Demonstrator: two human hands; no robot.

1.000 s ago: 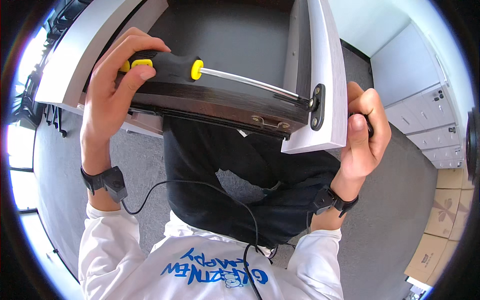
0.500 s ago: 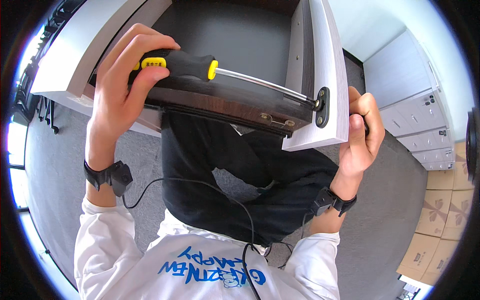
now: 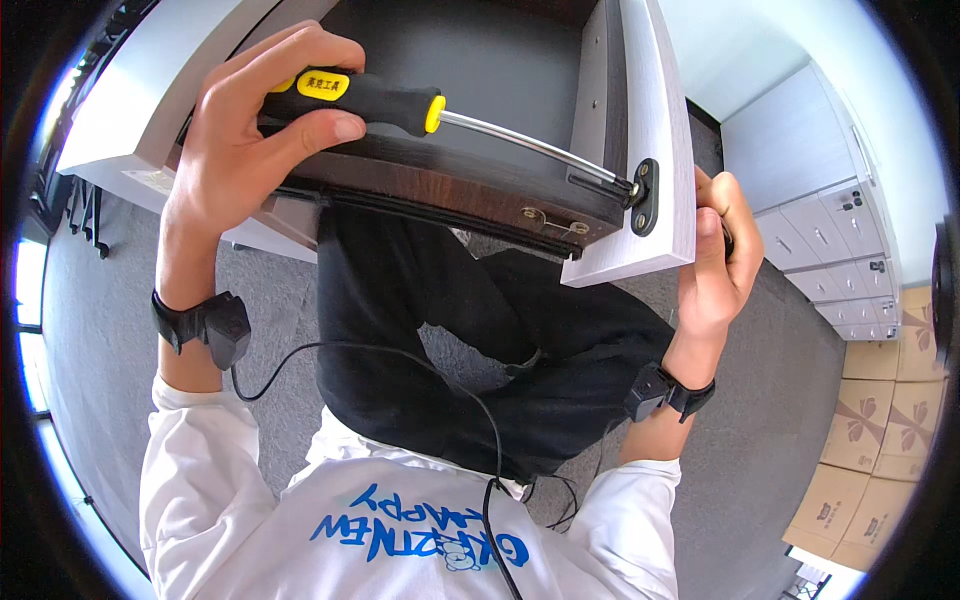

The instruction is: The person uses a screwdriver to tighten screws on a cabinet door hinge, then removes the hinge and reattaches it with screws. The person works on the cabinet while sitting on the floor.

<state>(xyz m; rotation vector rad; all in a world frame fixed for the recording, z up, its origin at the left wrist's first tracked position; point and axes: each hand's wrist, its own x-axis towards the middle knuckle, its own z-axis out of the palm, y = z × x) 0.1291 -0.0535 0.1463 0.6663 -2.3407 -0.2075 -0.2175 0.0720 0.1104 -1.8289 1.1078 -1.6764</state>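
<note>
Item, screwdriver [image 3: 400, 100]: my left hand [image 3: 240, 150] had slid further up its black-and-yellow handle, fingers closed fully round it, tip kept seated in the black bracket [image 3: 645, 195] on the drawer front [image 3: 650, 150], which my right hand [image 3: 715, 260] clasped from behind, so driving likely continued.

A single wide fisheye view from a camera worn on the person's head, looking steeply down over their chest and lap. It sits close to both hands, which rise from the lower edge. Straight edges bend near the round dark rim. The grey floor [image 3: 790, 470] fills the surroundings.
</note>
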